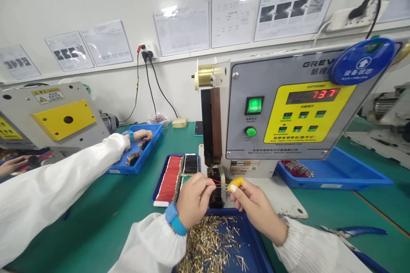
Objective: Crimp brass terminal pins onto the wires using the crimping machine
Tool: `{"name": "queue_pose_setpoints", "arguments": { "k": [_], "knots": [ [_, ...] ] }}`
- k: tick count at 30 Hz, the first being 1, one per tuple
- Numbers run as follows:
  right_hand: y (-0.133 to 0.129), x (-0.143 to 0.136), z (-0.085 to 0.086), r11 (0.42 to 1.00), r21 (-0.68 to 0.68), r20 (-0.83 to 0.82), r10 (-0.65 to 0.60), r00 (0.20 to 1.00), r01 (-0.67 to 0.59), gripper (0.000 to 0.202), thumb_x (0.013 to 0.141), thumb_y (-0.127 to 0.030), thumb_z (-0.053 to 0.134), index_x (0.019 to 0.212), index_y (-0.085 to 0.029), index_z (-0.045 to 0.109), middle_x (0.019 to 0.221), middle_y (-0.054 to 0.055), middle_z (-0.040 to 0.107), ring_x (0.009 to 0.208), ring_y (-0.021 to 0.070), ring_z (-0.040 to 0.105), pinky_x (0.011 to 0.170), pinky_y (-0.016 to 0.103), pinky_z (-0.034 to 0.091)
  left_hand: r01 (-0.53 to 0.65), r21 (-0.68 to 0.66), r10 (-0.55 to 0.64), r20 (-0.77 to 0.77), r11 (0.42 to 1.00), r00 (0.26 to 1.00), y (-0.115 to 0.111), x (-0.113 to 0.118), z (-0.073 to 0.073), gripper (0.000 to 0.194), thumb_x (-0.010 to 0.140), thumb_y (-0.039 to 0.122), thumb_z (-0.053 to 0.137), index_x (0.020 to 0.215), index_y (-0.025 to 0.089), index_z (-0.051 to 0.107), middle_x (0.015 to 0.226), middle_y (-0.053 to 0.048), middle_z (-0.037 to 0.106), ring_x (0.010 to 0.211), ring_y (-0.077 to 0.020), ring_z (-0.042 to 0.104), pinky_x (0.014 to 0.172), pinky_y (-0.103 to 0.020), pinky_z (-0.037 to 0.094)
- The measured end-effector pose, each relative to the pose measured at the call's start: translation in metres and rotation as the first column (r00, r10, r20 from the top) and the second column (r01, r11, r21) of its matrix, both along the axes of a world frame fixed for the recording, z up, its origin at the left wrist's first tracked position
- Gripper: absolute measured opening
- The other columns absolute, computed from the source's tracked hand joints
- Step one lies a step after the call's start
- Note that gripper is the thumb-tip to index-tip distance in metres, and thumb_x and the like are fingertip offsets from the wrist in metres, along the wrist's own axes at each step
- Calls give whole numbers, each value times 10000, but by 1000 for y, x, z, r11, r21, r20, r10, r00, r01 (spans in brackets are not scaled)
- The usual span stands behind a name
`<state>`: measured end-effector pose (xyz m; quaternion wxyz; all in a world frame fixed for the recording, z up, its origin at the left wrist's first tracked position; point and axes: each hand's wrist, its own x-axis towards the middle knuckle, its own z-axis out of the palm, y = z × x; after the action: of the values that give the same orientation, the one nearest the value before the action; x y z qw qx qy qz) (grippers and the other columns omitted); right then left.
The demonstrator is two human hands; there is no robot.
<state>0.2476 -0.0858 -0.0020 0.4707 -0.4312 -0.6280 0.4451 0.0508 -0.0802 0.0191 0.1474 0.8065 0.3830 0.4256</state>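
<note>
Thin red wires stretch between my two hands in front of the machine's dark press head. My left hand, with a blue wrist strap, is closed in a pinch on their left part. My right hand wears a yellow finger cot and pinches the right-hand ends. Whether a small part sits between those fingertips is too small to tell. Under both hands stands a dark blue tray with a heap of small brass-coloured pieces.
The grey crimping machine shows 737. A bin of red, black and green wires stands left. Another person's hand reaches into a blue tray. At right are a blue tray and blue-handled pliers.
</note>
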Motion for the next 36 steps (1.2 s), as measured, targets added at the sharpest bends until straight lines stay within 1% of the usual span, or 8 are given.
{"name": "queue_pose_setpoints", "arguments": {
  "k": [20,29,36],
  "knots": [
    [1,0,-2,1000,-1,4,8,1000,-8,429,901,-598,479,744,-202,523,626,-13,567,507,110,507,478,236,404,9,-3,-9,14,1000,1000,0,0,0,175,965,222,449,887,179,600,827,-41,578,787,-143,549,706,-258,425],
    [1,0,-1,1000,1,-1,9,1000,-9,426,903,-589,481,736,-199,520,635,-12,571,505,106,506,479,233,407,-1,-13,1,-5,1000,1000,0,0,-1,181,967,230,442,884,181,596,824,-38,569,783,-146,538,699,-260,417],
    [1,-1,0,1000,-4,0,-1,1000,1,444,888,-614,485,734,-199,522,633,-11,572,507,109,511,475,233,406,7,4,-7,-7,1000,1000,1,-1,-2,183,967,231,440,894,179,599,823,-42,572,784,-151,539,707,-266,419]
  ]
}}
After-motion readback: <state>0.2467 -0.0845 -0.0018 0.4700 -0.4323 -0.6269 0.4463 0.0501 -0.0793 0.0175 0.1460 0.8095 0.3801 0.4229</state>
